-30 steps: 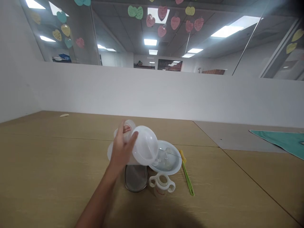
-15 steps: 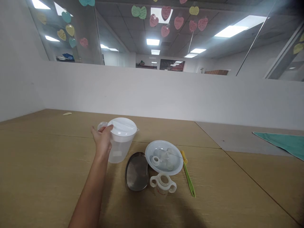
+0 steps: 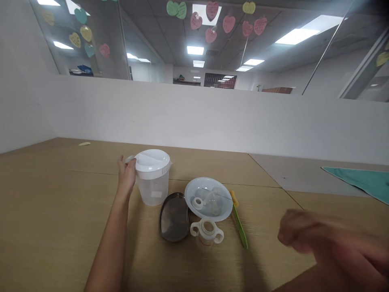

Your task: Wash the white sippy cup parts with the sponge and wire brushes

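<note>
My left hand [image 3: 127, 175] is at the handle of a clear plastic pitcher [image 3: 153, 188], fingers bent around it and thumb by the white lid [image 3: 152, 159]. The pitcher stands upright on the table. In front of it lies a steel kidney dish [image 3: 174, 221]. Beside that dish, a pale blue bowl [image 3: 226, 211] holds a white ring [image 3: 197, 203] and clear parts that are hard to make out. Before the bowl stands a clear baby bottle with a white two-handled collar [image 3: 208, 229]. My right hand [image 3: 306, 231], smeared by motion, is over the table at right, apart from everything.
A sponge brush with a green handle [image 3: 241, 229] and yellow head lies right of the bowl. A teal cloth [image 3: 361, 182] is at the far right. A small pale piece [image 3: 84, 143] lies at the back left. A white wall [image 3: 194, 117] rises behind the table [image 3: 60, 227].
The pitcher has turned and shifted slightly left with my left hand at its handle, and now stands upright. My right hand has come into view from the right.
</note>
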The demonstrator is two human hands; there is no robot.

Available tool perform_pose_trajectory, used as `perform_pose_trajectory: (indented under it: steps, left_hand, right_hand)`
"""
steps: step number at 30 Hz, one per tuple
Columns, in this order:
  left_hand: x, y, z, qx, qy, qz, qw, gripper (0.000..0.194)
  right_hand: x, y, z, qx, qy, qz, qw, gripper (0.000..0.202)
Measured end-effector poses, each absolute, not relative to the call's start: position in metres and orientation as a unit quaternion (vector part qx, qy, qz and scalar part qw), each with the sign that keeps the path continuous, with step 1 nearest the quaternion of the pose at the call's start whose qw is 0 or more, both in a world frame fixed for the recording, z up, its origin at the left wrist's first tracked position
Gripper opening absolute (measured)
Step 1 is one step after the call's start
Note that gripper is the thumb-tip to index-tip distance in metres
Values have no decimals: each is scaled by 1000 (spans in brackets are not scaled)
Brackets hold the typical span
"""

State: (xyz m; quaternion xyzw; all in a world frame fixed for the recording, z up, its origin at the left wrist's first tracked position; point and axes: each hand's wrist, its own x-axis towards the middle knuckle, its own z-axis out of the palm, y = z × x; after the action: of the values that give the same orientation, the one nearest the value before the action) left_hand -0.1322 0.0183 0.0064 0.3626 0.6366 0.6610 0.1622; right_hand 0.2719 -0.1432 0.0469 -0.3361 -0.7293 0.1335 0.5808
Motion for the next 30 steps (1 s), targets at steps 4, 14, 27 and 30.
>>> perform_pose_trajectory:
  steps: [4, 14, 27, 30]
  left_hand:
    - [-140, 6, 11, 455, 715, 528, 51, 59]
    - [-49, -37, 46, 618, 611, 487, -88, 43]
    - [56, 10, -75, 866, 468, 153, 87, 31]
    - [53, 14, -78, 864, 467, 158, 101, 31]
  right_hand:
    - [272, -104, 64, -494, -714, 193, 457, 38]
    - [322, 11, -24, -715, -561, 380, 173, 11]
    - [299, 50, -96, -681, -529, 506, 23, 16]
    - [294, 58, -104, -680, -528, 509, 18, 10]
